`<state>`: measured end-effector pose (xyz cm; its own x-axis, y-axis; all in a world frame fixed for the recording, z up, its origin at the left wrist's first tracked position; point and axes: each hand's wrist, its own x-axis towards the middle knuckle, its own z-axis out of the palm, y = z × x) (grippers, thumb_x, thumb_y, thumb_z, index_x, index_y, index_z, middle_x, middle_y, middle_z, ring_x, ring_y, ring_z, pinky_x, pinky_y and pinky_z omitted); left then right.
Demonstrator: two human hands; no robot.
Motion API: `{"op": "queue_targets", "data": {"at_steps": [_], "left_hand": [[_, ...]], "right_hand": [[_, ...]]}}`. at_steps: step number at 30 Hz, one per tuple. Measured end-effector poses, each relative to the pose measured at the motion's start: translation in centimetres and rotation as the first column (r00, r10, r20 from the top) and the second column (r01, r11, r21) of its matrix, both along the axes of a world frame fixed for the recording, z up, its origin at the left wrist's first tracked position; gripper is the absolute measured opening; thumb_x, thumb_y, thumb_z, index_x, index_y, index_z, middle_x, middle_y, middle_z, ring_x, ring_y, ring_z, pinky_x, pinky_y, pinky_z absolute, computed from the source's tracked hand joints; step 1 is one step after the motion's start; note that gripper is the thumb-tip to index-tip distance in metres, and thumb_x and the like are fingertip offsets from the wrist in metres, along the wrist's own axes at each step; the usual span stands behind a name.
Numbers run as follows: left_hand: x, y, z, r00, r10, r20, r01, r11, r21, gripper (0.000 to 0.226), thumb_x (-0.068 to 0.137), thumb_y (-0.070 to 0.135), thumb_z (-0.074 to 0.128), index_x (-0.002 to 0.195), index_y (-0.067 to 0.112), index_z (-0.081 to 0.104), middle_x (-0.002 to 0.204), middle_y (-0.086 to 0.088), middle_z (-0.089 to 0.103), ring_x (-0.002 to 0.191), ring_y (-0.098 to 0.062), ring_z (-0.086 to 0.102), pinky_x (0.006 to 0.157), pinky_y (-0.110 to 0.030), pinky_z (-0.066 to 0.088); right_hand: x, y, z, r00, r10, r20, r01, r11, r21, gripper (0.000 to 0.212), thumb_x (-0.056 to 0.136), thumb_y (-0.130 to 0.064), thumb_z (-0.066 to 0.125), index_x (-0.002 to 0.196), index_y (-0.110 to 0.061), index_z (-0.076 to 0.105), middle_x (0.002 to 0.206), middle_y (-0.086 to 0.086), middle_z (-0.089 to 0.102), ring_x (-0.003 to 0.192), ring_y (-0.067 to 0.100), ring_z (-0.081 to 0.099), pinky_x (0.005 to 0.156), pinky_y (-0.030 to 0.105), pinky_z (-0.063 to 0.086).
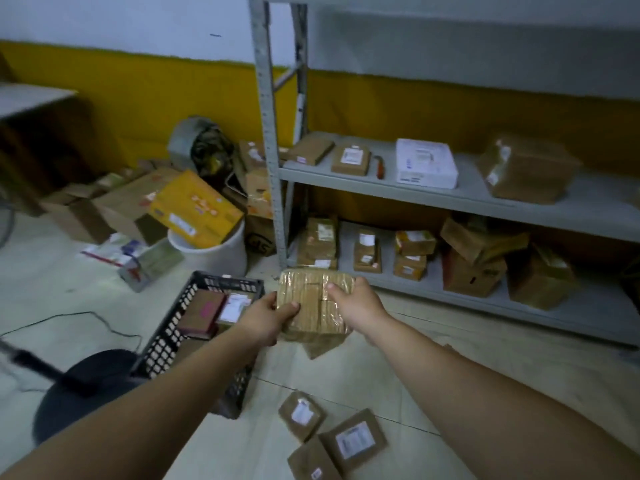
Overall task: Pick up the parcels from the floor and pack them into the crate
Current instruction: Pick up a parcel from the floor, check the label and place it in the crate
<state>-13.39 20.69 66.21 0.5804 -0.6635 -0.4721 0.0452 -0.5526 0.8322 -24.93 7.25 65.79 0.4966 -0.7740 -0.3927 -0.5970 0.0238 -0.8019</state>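
Hands (pixel 266 320) around taped parcel (pixel 313 303)

No text can be read: the white labels on the parcels (pixel 353 443) on the floor and on the boxes (pixel 351 160) on the shelf (pixel 433 199) are too blurred to make out

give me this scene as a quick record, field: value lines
held item: tape-wrapped brown cardboard parcel, gripped by both hands
left hand: on the parcel's left edge
right hand: on its right edge
parcel position: above the floor, just right of the crate
crate: black perforated plastic crate, already holding at least two parcels
left on floor: three small brown labelled parcels near the person
background: grey metal shelving stocked with boxes
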Motion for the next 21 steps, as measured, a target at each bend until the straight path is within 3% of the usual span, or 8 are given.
{"op": "queue_targets", "data": {"at_steps": [4, 8, 12, 17, 19, 21], "left_hand": [[9.3, 7.2, 0.2, 0.997, 0.076, -0.004, -0.076, 0.996, -0.042, 0.021, 0.093, 0.028, 0.057, 0.112, 0.019, 0.059, 0.102, -0.006, 0.068, 0.085, -0.021, 0.065, 0.072, -0.034, 0.055], [16.6, 11.3, 0.9, 0.994, 0.113, 0.007, -0.113, 0.993, -0.045, 0.021, 0.094, 0.025, 0.055, 0.114, 0.019, 0.057, 0.098, -0.004, 0.067, 0.079, -0.018, 0.064, 0.063, -0.028, 0.051], [21.5, 12.3, 0.6, 0.993, 0.119, -0.003, -0.119, 0.993, -0.028, 0.018, 0.096, 0.023, 0.052, 0.113, 0.019, 0.054, 0.091, 0.000, 0.064, 0.073, -0.012, 0.061, 0.053, -0.022, 0.044], [27.6, 11.3, -2.6, 0.987, 0.158, -0.004, -0.158, 0.986, 0.050, 0.025, 0.093, 0.029, 0.056, 0.114, 0.016, 0.056, 0.104, -0.012, 0.067, 0.095, -0.037, 0.065, 0.072, -0.039, 0.050], [30.5, 10.8, -4.6, 0.985, 0.171, -0.013, -0.169, 0.983, 0.073, 0.024, 0.093, 0.029, 0.056, 0.114, 0.018, 0.055, 0.102, -0.012, 0.068, 0.090, -0.034, 0.066, 0.071, -0.041, 0.051], [32.9, 10.5, -6.7, 0.987, 0.158, -0.016, -0.156, 0.984, 0.084, 0.027, 0.093, 0.028, 0.056, 0.117, 0.016, 0.055, 0.104, -0.011, 0.068, 0.086, -0.027, 0.065, 0.068, -0.033, 0.050]], "right_hand": [[10.1, 6.9, -0.1, 0.997, 0.075, 0.036, -0.075, 0.997, 0.009, 0.062, 0.093, -0.046, 0.054, 0.140, -0.009, 0.036, 0.139, 0.009, 0.049, 0.124, 0.029, 0.050, 0.089, 0.029, 0.041], [17.5, 10.6, 0.2, 0.994, 0.106, 0.030, -0.107, 0.994, 0.029, 0.062, 0.095, -0.043, 0.052, 0.144, -0.009, 0.034, 0.142, 0.011, 0.047, 0.126, 0.030, 0.048, 0.100, 0.034, 0.040], [23.2, 11.0, -0.7, 0.991, 0.130, -0.001, -0.130, 0.990, 0.049, 0.052, 0.096, -0.042, 0.050, 0.135, -0.010, 0.041, 0.133, 0.010, 0.053, 0.119, 0.030, 0.053, 0.092, 0.033, 0.042], [30.1, 10.1, -4.4, 0.993, 0.117, -0.032, -0.114, 0.990, 0.084, 0.056, 0.095, -0.043, 0.051, 0.139, -0.010, 0.040, 0.139, 0.011, 0.049, 0.122, 0.032, 0.052, 0.101, 0.040, 0.044], [33.1, 9.6, -6.5, 0.993, 0.111, -0.046, -0.106, 0.989, 0.100, 0.055, 0.095, -0.041, 0.051, 0.138, -0.009, 0.040, 0.138, 0.012, 0.050, 0.122, 0.032, 0.051, 0.101, 0.039, 0.043], [35.4, 9.3, -8.3, 0.991, 0.120, -0.061, -0.112, 0.987, 0.116, 0.056, 0.096, -0.042, 0.051, 0.140, -0.010, 0.037, 0.138, 0.011, 0.051, 0.122, 0.032, 0.052, 0.100, 0.038, 0.044]]}}
